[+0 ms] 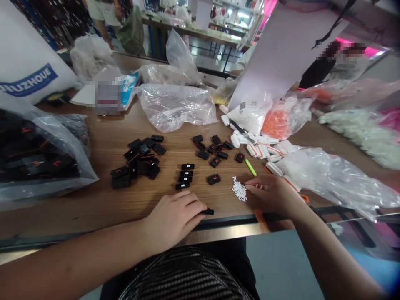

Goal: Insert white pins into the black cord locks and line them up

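My left hand (175,216) rests on the wooden table (103,200) near its front edge, fingers curled and pinching a small black plastic part (208,211). My right hand (270,192) lies to the right, fingers reaching into a little heap of tiny white pieces (239,189); whether it holds one is hidden. A short column of black parts with white dots (186,176) sits just beyond my left hand. One more black part (213,179) lies beside it.
Loose black parts lie in piles at centre-left (139,160) and centre (214,148). White clips (262,148), a green stick (250,167), clear bags (175,104), an orange-filled bag (276,123) and a bag of black parts (34,154) ring the workspace. Another person stands at the back.
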`<control>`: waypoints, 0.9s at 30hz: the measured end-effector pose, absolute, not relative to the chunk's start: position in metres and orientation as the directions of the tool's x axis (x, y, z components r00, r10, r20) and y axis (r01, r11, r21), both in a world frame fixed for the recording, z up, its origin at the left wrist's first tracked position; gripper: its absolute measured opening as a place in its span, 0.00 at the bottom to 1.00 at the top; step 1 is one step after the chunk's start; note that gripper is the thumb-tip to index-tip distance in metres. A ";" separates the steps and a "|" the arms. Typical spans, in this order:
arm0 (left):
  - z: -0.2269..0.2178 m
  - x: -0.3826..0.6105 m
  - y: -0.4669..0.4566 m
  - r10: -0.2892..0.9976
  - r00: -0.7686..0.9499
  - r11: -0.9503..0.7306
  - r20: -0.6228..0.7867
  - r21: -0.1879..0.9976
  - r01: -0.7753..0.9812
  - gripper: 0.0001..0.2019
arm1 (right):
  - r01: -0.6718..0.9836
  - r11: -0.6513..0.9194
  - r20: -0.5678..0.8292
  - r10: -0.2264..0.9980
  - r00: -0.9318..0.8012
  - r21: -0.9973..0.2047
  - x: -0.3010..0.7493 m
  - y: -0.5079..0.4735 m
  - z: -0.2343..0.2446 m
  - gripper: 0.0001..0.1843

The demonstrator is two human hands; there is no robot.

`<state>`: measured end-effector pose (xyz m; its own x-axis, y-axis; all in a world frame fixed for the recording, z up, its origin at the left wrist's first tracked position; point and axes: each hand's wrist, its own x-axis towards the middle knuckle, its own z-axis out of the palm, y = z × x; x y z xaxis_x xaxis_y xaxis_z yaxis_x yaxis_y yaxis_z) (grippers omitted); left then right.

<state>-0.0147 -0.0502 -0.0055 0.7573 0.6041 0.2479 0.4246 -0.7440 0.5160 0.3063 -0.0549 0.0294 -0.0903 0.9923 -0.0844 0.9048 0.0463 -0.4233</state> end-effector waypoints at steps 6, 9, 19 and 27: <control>-0.006 -0.015 -0.049 0.622 0.726 -0.717 0.294 0.587 0.376 0.07 | 0.920 0.020 -0.084 0.995 -0.057 -0.393 0.297 -0.054 0.033 0.10; -0.006 -0.015 -0.048 0.639 0.705 -0.705 0.306 0.601 0.378 0.06 | 0.869 0.059 -0.024 0.996 -0.081 -0.491 0.282 -0.057 0.035 0.10; -0.007 -0.017 -0.047 0.650 0.714 -0.679 0.259 0.619 0.394 0.03 | 0.693 0.427 0.086 0.879 -0.470 -0.581 0.194 -0.080 0.033 0.07; -0.008 -0.017 -0.048 0.657 0.709 -0.671 0.256 0.627 0.396 0.03 | 0.727 0.481 0.113 0.862 -0.495 -0.490 0.193 -0.078 0.035 0.07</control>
<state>-0.0170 -0.0480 -0.0080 0.7093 0.6569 0.2558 0.3957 -0.6713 0.6267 0.1931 -0.0775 0.0346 -0.4946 0.8618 0.1128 0.7267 0.4812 -0.4902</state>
